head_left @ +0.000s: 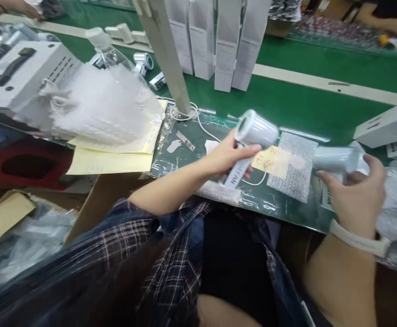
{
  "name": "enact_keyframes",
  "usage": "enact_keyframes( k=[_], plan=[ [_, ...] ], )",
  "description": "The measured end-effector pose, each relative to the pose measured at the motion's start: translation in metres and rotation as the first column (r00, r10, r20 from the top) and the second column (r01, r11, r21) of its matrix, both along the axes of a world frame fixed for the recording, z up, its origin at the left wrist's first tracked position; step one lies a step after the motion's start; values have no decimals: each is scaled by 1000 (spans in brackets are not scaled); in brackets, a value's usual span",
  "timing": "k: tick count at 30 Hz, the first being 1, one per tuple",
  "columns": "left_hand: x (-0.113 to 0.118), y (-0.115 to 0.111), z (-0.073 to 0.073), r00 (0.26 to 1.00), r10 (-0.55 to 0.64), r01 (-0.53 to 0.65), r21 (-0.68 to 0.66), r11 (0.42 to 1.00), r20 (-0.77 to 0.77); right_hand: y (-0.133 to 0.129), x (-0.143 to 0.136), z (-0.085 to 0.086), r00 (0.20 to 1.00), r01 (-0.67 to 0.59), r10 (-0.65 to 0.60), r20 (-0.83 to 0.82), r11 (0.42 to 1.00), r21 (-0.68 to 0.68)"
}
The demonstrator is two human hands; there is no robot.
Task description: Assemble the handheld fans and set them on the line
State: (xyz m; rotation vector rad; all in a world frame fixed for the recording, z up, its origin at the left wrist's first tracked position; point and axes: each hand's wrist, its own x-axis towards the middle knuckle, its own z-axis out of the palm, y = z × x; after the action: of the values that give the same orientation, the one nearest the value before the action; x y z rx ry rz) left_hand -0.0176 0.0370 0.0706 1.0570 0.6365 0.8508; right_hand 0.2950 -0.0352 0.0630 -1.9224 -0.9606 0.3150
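From the head view, the left hand (227, 156) is closed around the handle of a glossy pale-grey, dryer-shaped device (257, 129), its round barrel raised above the near edge of the dark green worktop (280, 208) and dark lettering showing on the handle. The right hand (364, 190) is spread fairly wide, thumb and fingers gripping a second device, a blurred bluish-grey cylinder (334, 159), at the right. Between the two lies a flat rectangle of clear bubble wrap (293, 169), partly over a yellow note with red writing (261, 164); whether the wrap touches the second device, I cannot tell.

Judging by what shows, both devices are out and in hand, but the wrapping of either looks undone: the sheet is flat and folded around neither. Four tall white cartons (203, 43) stand upright on the far side, well apart from the hands; whether they are filled cannot be told. More white boxes (385, 125) lie at the right. Past the slanted grey post (166, 50), a loose shiny device (144, 60) lies with other parts, seemingly still to be dealt with. Near left, a heap of thin white foam pouches (98, 106) rests on pale yellow sheets (116, 161); how many pouches remain is unclear.
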Motion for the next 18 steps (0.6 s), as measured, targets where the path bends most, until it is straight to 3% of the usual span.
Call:
enact_keyframes(
  k=[3, 7, 9, 11, 13, 14, 16, 18],
  plan=[
    [77, 0, -15, 997, -76, 77, -84, 994, 19, 21, 14, -16, 955, 33, 19, 297, 985, -170],
    [155, 5, -27, 995, -64, 58, -75, 996, -82, 16, 1, -27, 929, -97, 115, 351, 993, -67],
    [172, 8, -25, 989, -77, 76, -12, 997, -125, 0, -12, -27, 945, -229, 216, 247, 973, 27],
    [173, 12, -18, 970, -183, 196, 67, 978, -162, -18, -20, -26, 931, -362, 365, -14, 926, 105],
    [164, 16, -8, 891, -337, 404, 193, 894, -305, -35, -19, -24, 884, -373, 397, -248, 917, 141],
    [158, 18, -4, 822, -365, 506, 269, 820, -436, -42, -16, -23, 890, -328, 352, -291, 936, 128],
    [147, 19, -2, 631, -242, 674, 365, 642, -738, -56, -5, -21, 943, -210, 220, -250, 975, 69],
    [143, 15, -8, 419, -34, 791, 346, 504, -907, -67, 6, -22, 970, -152, 153, -190, 988, 24]
  ],
)
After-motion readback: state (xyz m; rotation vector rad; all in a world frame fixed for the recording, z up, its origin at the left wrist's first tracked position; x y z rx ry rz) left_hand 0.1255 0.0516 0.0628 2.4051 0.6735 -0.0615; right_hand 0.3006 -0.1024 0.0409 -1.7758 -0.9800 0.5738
